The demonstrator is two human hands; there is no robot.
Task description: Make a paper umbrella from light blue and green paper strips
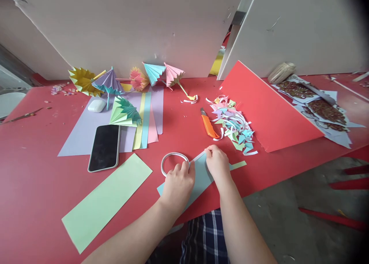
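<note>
A light blue strip of paper (202, 174) lies slantwise near the table's front edge, under both my hands. My left hand (179, 181) is closed, its fingers curled at the near right rim of a thin roll of white tape (165, 162). From the roll, a narrow white length of tape runs along the far edge of the blue paper. My right hand (216, 160) pinches this tape at the paper's far right part; the fingertips partly hide it. Beyond the right hand, a narrow pale green strip (239, 165) sticks out.
Left lie a green paper sheet (106, 202), a phone (104, 148) and a white earbud case (97, 105). Small paper umbrellas (108, 81) stand at the back. An orange cutter (209, 125), paper scraps (235, 125) and a leaning red board (273, 114) are on the right.
</note>
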